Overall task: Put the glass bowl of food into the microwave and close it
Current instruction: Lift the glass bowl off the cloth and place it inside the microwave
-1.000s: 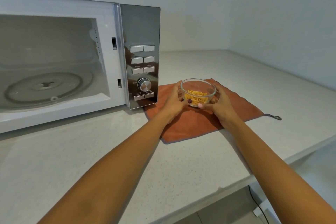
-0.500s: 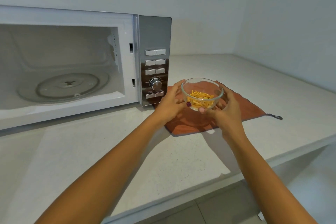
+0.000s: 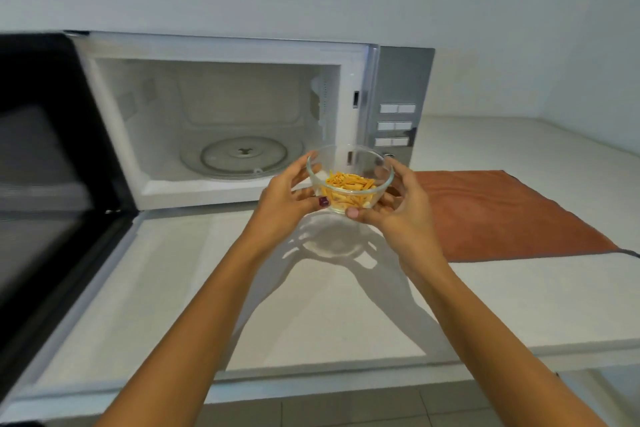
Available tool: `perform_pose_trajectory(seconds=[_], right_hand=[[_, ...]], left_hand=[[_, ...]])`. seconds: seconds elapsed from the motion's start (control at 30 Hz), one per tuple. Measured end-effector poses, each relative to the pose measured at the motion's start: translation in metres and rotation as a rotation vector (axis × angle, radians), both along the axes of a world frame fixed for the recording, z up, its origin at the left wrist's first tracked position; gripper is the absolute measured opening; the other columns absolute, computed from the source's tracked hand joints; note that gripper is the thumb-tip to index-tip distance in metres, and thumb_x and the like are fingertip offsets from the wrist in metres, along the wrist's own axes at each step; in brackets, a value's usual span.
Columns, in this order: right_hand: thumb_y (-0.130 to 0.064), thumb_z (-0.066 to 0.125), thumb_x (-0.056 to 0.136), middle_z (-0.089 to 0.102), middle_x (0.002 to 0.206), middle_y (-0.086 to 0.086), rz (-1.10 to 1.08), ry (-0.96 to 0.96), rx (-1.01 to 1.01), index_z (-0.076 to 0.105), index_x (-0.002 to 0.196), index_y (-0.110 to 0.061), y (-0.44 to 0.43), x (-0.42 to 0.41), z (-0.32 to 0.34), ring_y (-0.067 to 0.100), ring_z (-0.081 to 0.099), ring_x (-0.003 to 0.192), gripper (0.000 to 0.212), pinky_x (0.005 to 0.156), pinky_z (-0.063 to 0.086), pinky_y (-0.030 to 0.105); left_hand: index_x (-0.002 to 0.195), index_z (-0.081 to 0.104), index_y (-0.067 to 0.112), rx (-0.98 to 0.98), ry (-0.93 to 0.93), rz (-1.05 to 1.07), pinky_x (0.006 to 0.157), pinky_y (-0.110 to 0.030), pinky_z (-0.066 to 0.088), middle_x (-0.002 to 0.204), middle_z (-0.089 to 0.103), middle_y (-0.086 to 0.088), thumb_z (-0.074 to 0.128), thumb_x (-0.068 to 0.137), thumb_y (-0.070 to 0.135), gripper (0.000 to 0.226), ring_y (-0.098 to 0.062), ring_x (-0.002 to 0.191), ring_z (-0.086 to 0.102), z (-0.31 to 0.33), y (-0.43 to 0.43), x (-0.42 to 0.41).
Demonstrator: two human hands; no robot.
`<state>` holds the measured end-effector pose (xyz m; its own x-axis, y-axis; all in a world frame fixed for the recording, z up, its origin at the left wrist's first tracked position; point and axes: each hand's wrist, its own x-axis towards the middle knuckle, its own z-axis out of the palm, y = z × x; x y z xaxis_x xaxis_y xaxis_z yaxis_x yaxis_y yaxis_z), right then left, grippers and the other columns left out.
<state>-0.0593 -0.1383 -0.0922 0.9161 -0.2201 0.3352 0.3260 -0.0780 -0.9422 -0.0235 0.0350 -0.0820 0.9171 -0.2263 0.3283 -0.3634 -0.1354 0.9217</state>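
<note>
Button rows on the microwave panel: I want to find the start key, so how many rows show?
3 button rows on the microwave's silver panel, stacked: top, middle, bottom. The glass bowl covers the panel below, so more may be hidden.

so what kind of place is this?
Likely a home kitchen: an open microwave on a pale stone-look counter, an orange dish cloth, and both hands holding a glass bowl of food.

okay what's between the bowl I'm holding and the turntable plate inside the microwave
Nothing solid: in the head view the glass bowl, held by left hand and right hand, faces the turntable across bare cavity floor.
</note>
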Motion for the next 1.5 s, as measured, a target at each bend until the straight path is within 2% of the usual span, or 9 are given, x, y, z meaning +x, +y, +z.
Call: perform_pose_trajectory(seconds=[0.1, 0.23, 0.37, 0.47, 0.6, 0.73, 0.83, 1.07, 1.5], right_hand=[[0.005, 0.089, 0.055, 0.058, 0.128, -0.006, 0.062, 0.011, 0.0, 0.045, 0.136, -0.026, 0.03, 0.021, 0.005, 0.014, 0.063, 0.109, 0.097, 0.086, 0.058, 0.025], [0.005, 0.087, 0.059, 0.055, 0.134, -0.003, 0.145, 0.041, -0.021, 0.04, 0.142, -0.022, 0.065, 0.054, 0.014, 0.017, 0.059, 0.114, 0.099, 0.088, 0.056, 0.025], [0.006, 0.085, 0.062, 0.052, 0.132, -0.001, 0.189, 0.067, -0.05, 0.036, 0.145, -0.018, 0.095, 0.089, 0.024, 0.014, 0.058, 0.109, 0.099, 0.075, 0.056, 0.014], [0.001, 0.084, 0.068, 0.052, 0.141, 0.004, 0.174, 0.1, -0.076, 0.036, 0.144, -0.016, 0.11, 0.113, 0.03, 0.022, 0.058, 0.121, 0.092, 0.097, 0.053, 0.032], [-0.005, 0.083, 0.071, 0.054, 0.14, 0.004, 0.155, 0.143, -0.106, 0.04, 0.142, -0.016, 0.129, 0.146, 0.035, 0.02, 0.054, 0.122, 0.084, 0.101, 0.047, 0.033], [-0.008, 0.077, 0.08, 0.055, 0.137, 0.004, 0.158, 0.216, -0.087, 0.042, 0.14, -0.017, 0.14, 0.176, 0.036, 0.023, 0.053, 0.127, 0.07, 0.096, 0.05, 0.03], [-0.006, 0.069, 0.086, 0.051, 0.137, 0.002, 0.252, 0.253, -0.074, 0.036, 0.144, -0.019, 0.146, 0.191, 0.035, 0.018, 0.05, 0.124, 0.068, 0.096, 0.046, 0.031], [-0.021, 0.083, 0.072, 0.057, 0.136, 0.01, 0.098, 0.195, -0.391, 0.048, 0.133, -0.014, 0.158, 0.218, 0.031, 0.03, 0.054, 0.126, 0.07, 0.109, 0.044, 0.043], [-0.025, 0.087, 0.066, 0.055, 0.14, 0.013, 0.067, 0.168, -0.466, 0.045, 0.135, -0.011, 0.159, 0.236, 0.021, 0.033, 0.051, 0.13, 0.082, 0.113, 0.04, 0.042]], left_hand=[[0.146, 0.039, 0.021, -0.003, -0.012, 0.067, 0.095, -0.025, 0.054, 0.143, 0.053, 0.002, 0.066, 0.085, -0.001, 0.071, -0.017, 0.124, 0.056, 0.004, 0.029, 0.003], [0.146, 0.039, 0.016, -0.01, -0.024, 0.173, 0.076, -0.003, 0.051, 0.133, 0.056, 0.005, 0.062, 0.087, -0.004, 0.066, -0.011, 0.116, 0.055, 0.009, 0.059, 0.02], [0.145, 0.039, 0.012, -0.031, 0.0, 0.24, 0.073, -0.003, 0.052, 0.125, 0.057, 0.008, 0.058, 0.089, -0.007, 0.062, -0.011, 0.112, 0.057, 0.013, 0.082, 0.047], [0.142, 0.045, 0.016, -0.038, 0.024, 0.314, 0.068, 0.002, 0.047, 0.113, 0.056, 0.017, 0.059, 0.09, -0.003, 0.057, 0.002, 0.097, 0.058, 0.016, 0.09, 0.066], [0.138, 0.047, 0.014, -0.032, 0.087, 0.418, 0.092, -0.021, 0.04, 0.119, 0.055, 0.008, 0.059, 0.092, 0.005, 0.048, -0.009, 0.112, 0.051, 0.016, 0.099, 0.098], [0.142, 0.044, 0.015, -0.019, 0.08, 0.439, 0.095, -0.016, 0.04, 0.14, 0.053, -0.002, 0.055, 0.091, -0.005, 0.056, -0.01, 0.117, 0.048, 0.019, 0.107, 0.125], [0.142, 0.045, 0.018, 0.001, 0.103, 0.482, 0.108, -0.029, 0.041, 0.143, 0.05, -0.005, 0.048, 0.094, -0.008, 0.054, -0.021, 0.128, 0.048, 0.02, 0.111, 0.141], [0.136, 0.05, 0.014, -0.043, 0.178, 0.516, 0.091, -0.022, 0.041, 0.139, 0.055, -0.008, 0.048, 0.099, 0.008, 0.038, -0.018, 0.114, 0.052, 0.018, 0.113, 0.166], [0.139, 0.046, 0.013, 0.061, 0.173, 0.48, 0.114, -0.043, 0.036, 0.145, 0.05, -0.011, 0.058, 0.092, 0.003, 0.049, -0.031, 0.134, 0.045, 0.012, 0.117, 0.173]])
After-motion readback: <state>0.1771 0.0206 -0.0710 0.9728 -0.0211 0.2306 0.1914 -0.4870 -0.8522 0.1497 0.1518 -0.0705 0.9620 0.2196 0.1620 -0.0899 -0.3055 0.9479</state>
